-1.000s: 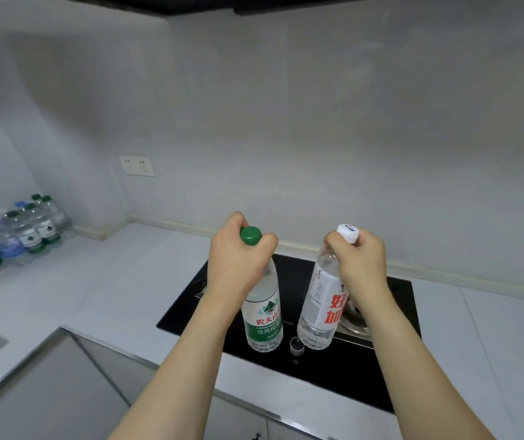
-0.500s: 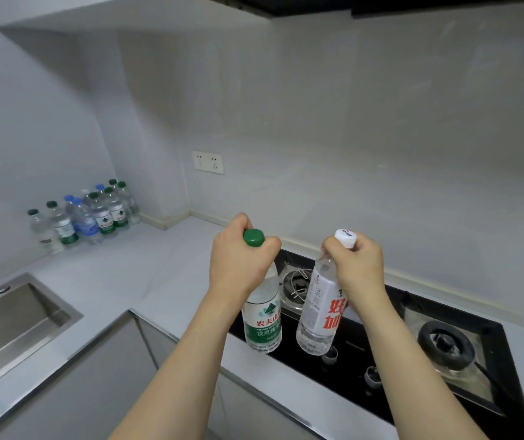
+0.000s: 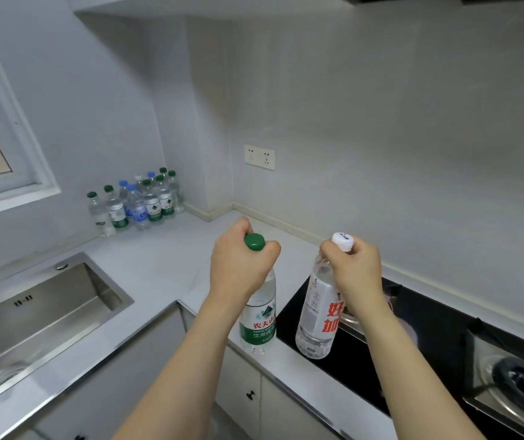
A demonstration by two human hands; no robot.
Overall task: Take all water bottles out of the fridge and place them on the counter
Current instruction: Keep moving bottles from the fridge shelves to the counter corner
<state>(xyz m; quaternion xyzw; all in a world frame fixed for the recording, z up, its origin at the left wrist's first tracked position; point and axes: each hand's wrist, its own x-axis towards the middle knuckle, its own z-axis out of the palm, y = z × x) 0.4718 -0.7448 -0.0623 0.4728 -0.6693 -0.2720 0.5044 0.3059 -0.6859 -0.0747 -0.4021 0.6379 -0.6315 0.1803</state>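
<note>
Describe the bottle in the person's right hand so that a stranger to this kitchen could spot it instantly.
Find the black hob. Over its near left corner the right hand grips a clear bottle by the neck. Unlike the green-capped bottle beside it, it has a white cap and red lettering.

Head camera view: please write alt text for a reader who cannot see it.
The left hand grips a green-capped bottle and the right hand a white-capped bottle, both by the neck, above a counter with a sink, stove and more bottles.
</note>
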